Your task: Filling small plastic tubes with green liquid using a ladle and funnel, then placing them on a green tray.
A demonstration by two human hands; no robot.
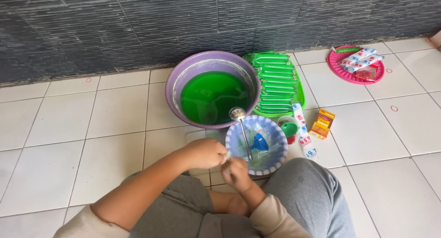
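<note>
The small clear plastic bag (226, 156) sits pinched between both hands at the near rim of the blue bowl (275, 162); it looks thin, soft and slippery, best held at its mouth. The left hand (204, 153) and right hand (235, 172) are together, closed on it, with the ladle (242, 127) and blue funnel (259, 142) just beyond.

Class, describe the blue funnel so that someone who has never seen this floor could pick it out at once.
Start at the big purple basin of green liquid by the dark wall. Just in front of it sits a smaller blue-and-white bowl, near the person's hands. The blue funnel lies inside that bowl beside a metal ladle; it is the only solid blue, cone-shaped thing there.
</note>
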